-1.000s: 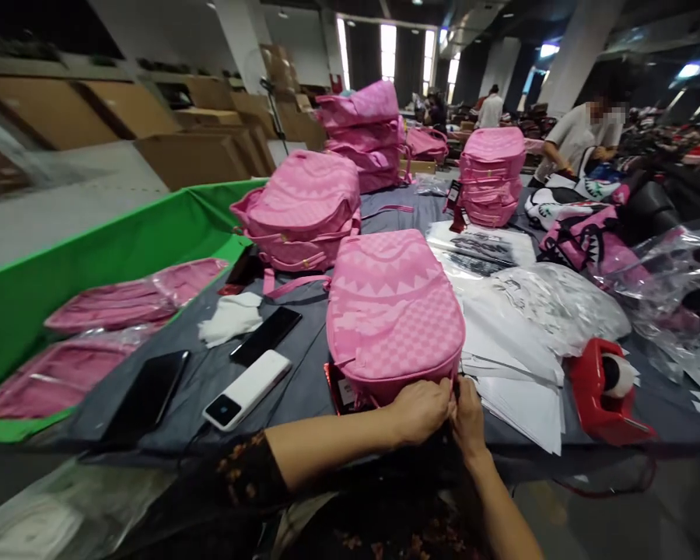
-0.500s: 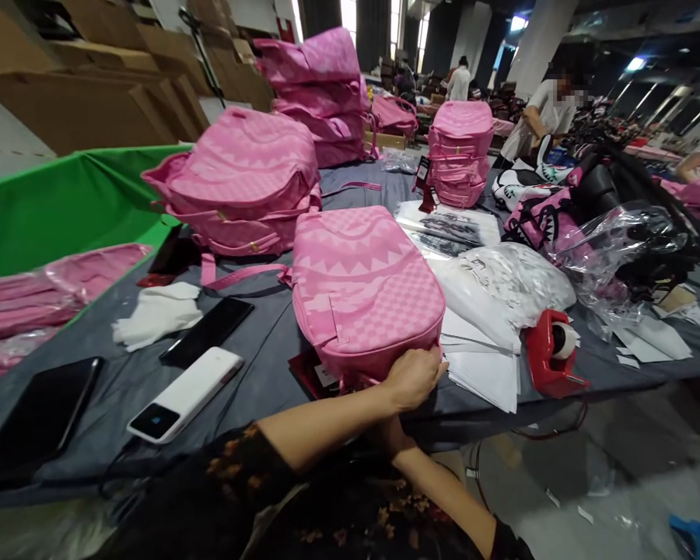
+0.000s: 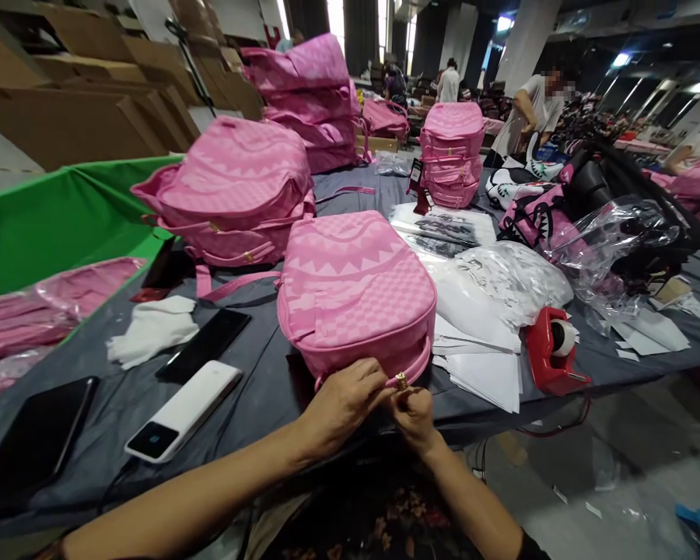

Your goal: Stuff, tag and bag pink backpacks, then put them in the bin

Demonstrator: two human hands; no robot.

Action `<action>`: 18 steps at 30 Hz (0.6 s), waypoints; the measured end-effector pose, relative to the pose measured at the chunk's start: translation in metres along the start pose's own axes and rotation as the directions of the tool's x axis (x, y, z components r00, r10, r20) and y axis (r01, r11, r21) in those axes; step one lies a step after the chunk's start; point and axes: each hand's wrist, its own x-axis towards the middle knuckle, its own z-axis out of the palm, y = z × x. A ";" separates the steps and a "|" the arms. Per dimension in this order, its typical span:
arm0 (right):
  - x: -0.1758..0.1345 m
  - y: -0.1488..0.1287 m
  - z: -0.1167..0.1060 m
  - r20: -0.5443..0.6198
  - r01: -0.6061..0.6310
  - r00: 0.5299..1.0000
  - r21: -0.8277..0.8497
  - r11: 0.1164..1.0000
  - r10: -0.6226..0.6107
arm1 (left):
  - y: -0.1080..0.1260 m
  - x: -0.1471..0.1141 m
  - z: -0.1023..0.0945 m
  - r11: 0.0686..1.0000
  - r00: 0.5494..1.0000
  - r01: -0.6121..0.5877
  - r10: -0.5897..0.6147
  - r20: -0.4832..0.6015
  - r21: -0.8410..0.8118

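Note:
A pink backpack (image 3: 358,284) with a jagged-tooth and checkered pattern lies on the dark cloth-covered table in front of me. At its near edge, my left hand (image 3: 344,404) has its fingers bent and pressed together on the backpack's rim beside the zipper. Close on its right, my right hand (image 3: 413,416) is closed at a gold zipper pull (image 3: 401,381), which shows just above the fingers. A dark red tag (image 3: 299,379) shows partly from under the backpack's left side. Both hands' fingertips are partly hidden.
More pink backpacks (image 3: 233,187) are stacked at the left and behind. A white power bank (image 3: 183,412), phones (image 3: 204,346) and white cloth (image 3: 152,330) lie left. Right are white papers (image 3: 481,373), plastic bags (image 3: 502,284) and a red tape dispenser (image 3: 551,354). People work farther back.
My left hand has moved left along the backpack's near edge. My right hand has come up from below to the gold zipper pull. The backpack's near side shows more.

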 end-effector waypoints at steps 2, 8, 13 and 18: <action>-0.002 -0.010 -0.032 -0.147 0.048 0.988 -0.051 0.998 -0.055 | -0.008 -0.006 -0.002 0.997 0.999 0.032 -0.033 0.022 0.072; 0.018 -0.018 -0.076 0.069 0.330 0.944 -0.215 0.919 -0.323 | -0.007 -0.018 0.001 1.000 0.998 0.025 -0.025 0.051 -0.009; 0.051 0.023 -0.098 0.037 0.030 0.999 0.042 0.999 -0.032 | 0.001 -0.022 -0.015 0.999 1.000 0.010 -0.009 0.019 -0.049; 0.028 0.023 -0.078 0.032 -0.336 0.927 0.508 0.793 0.373 | 0.001 -0.037 -0.019 0.993 0.993 -0.115 0.114 -0.041 -0.024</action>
